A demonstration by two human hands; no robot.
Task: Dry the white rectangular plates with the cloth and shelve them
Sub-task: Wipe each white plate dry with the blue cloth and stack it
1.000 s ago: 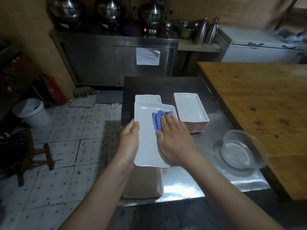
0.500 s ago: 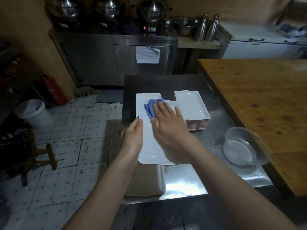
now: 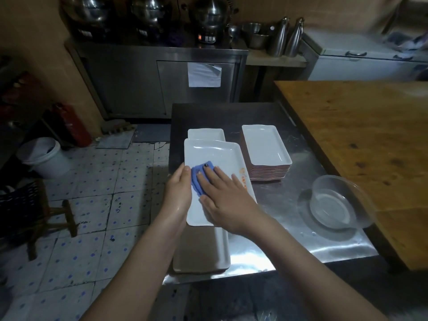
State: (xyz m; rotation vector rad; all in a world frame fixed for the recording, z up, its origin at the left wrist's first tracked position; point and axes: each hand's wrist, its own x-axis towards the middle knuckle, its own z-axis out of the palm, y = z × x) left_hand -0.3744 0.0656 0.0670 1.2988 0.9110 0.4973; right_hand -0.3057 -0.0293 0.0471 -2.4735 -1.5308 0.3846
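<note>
Head view: left hand (image 3: 177,193) grips plate (image 3: 213,151) edge; right hand (image 3: 224,195) (flat) presses cloth (image 3: 196,179).

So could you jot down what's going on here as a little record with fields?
Activity: drying a white plate
Left hand: grips the plate's left edge
Right hand: presses the blue cloth onto the plate with flat fingers
Stack of plates: right of the wiped plate, on the steel table
Clear bowl: further right on the same table

left hand (image 3: 178,189): thumb forward, fingers out of sight | right hand (image 3: 223,195): palm down, fingers (image 3: 209,176) straight
</note>
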